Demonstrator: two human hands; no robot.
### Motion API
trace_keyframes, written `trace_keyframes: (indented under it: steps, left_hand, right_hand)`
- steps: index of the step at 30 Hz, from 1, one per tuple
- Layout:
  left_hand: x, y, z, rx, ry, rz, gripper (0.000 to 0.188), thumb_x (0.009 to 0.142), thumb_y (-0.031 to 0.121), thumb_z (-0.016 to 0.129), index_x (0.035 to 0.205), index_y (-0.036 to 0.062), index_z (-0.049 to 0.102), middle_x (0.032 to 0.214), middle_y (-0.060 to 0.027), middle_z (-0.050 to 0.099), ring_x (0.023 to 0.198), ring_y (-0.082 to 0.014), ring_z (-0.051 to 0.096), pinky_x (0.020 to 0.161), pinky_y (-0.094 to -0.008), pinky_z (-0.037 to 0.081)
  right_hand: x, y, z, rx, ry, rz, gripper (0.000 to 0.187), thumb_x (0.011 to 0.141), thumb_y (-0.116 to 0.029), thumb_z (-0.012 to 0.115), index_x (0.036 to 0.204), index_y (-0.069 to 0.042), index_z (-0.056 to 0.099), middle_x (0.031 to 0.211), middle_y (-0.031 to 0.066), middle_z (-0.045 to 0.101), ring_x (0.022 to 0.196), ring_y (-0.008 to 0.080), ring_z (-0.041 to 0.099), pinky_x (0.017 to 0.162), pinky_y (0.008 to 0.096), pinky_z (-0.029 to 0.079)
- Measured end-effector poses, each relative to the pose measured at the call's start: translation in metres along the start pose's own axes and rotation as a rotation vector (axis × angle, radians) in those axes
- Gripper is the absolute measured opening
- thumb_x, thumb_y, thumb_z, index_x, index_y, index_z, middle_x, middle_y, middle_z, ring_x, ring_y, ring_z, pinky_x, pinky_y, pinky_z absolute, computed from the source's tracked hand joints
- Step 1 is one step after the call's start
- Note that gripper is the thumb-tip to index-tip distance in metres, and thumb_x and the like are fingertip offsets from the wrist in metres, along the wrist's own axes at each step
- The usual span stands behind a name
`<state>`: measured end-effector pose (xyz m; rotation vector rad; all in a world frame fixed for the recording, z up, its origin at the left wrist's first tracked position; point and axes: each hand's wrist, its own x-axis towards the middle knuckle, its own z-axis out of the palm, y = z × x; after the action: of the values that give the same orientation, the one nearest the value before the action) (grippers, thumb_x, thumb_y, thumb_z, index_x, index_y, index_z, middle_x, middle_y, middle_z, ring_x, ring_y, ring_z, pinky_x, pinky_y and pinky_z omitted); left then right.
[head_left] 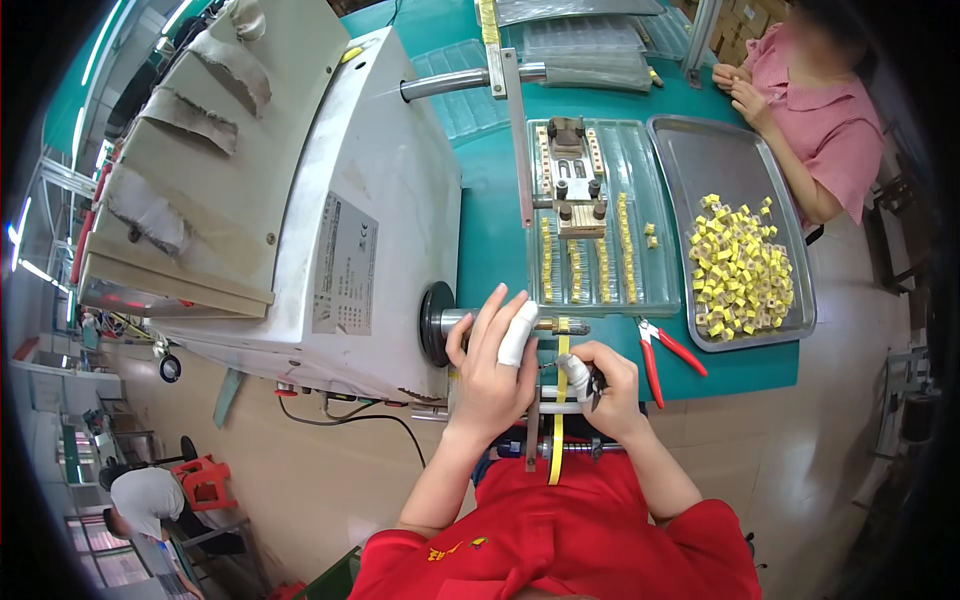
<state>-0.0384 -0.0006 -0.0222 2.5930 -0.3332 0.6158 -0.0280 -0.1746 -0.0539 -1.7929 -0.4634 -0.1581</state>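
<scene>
My left hand [492, 375] is beside the metal spindle [462, 322] of a winding machine, its fingers stretched out and a white cot on one finger. Past its fingertips, small parts [572, 326] sit on the spindle's end. A strip of yellow tape [557, 450] runs from there down toward my lap. My right hand [615, 392], also with a white finger cot, is closed around a small dark tool [596, 385], its kind partly hidden by the fingers. The covered finger lies against the tape.
The white machine housing [375, 200] stands left. Ahead, a clear tray [655, 275] holds rows of yellow-wrapped parts under a metal fixture [580, 220]. Red-handled cutters [652, 365] lie right, near a metal tray [690, 160] with a heap of yellow parts [740, 270]. Another person sits beyond it.
</scene>
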Motion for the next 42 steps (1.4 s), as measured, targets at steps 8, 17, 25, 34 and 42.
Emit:
trace_keyframes:
  steps: [8, 17, 25, 34, 42]
  left_hand:
    - [-0.011, -0.015, 0.011, -0.145, 0.138, 0.123, 0.045, 0.080, -0.006, 0.065, 0.125, 0.0018, 0.065, 0.128, -0.0137, 0.063, 0.125, -0.0328, 0.059, 0.107, -0.0505, 0.042]
    - [-0.005, -0.008, 0.012, -0.021, 0.159, 0.153, 0.037, 0.079, -0.006, 0.066, 0.114, 0.0059, 0.071, 0.123, -0.0104, 0.062, 0.117, -0.0288, 0.059, 0.104, -0.0469, 0.040]
    - [0.029, 0.006, -0.007, -0.099, -0.056, 0.085, 0.041, 0.069, -0.006, 0.059, 0.107, 0.0045, 0.070, 0.098, -0.0079, 0.064, 0.104, -0.0275, 0.060, 0.094, -0.0412, 0.035]
    - [0.050, -0.002, -0.021, -0.169, -0.311, -0.001, 0.034, 0.073, -0.006, 0.052, 0.102, 0.0029, 0.066, 0.088, -0.0078, 0.065, 0.085, -0.0264, 0.060, 0.082, -0.0384, 0.040]
    - [0.030, 0.014, -0.015, -0.099, 0.002, -0.079, 0.027, 0.087, 0.002, 0.066, 0.114, 0.0015, 0.064, 0.129, -0.0135, 0.056, 0.128, -0.0334, 0.050, 0.108, -0.0441, 0.027]
  right_hand:
    - [0.001, 0.003, 0.017, 0.100, 0.121, 0.079, 0.007, 0.091, -0.003, 0.070, 0.096, -0.001, 0.065, 0.076, 0.0060, 0.064, 0.063, 0.0107, 0.061, 0.057, 0.0249, 0.047]
    - [0.000, 0.009, 0.016, 0.134, 0.105, 0.113, 0.009, 0.089, 0.000, 0.070, 0.096, 0.000, 0.065, 0.077, 0.0064, 0.065, 0.066, 0.0104, 0.062, 0.059, 0.0249, 0.048]
    - [0.003, -0.008, 0.010, 0.080, 0.073, 0.196, 0.011, 0.087, 0.002, 0.070, 0.097, 0.000, 0.065, 0.080, 0.0082, 0.067, 0.070, 0.0111, 0.066, 0.061, 0.0261, 0.049]
    - [0.005, -0.016, 0.007, -0.180, 0.097, 0.186, 0.019, 0.074, 0.004, 0.067, 0.091, -0.001, 0.064, 0.081, 0.0142, 0.065, 0.075, 0.0341, 0.064, 0.069, 0.0410, 0.049]
    - [0.002, -0.020, 0.004, -0.189, 0.140, 0.181, 0.015, 0.079, 0.006, 0.070, 0.092, 0.002, 0.064, 0.078, 0.0133, 0.064, 0.067, 0.0218, 0.063, 0.062, 0.0319, 0.048]
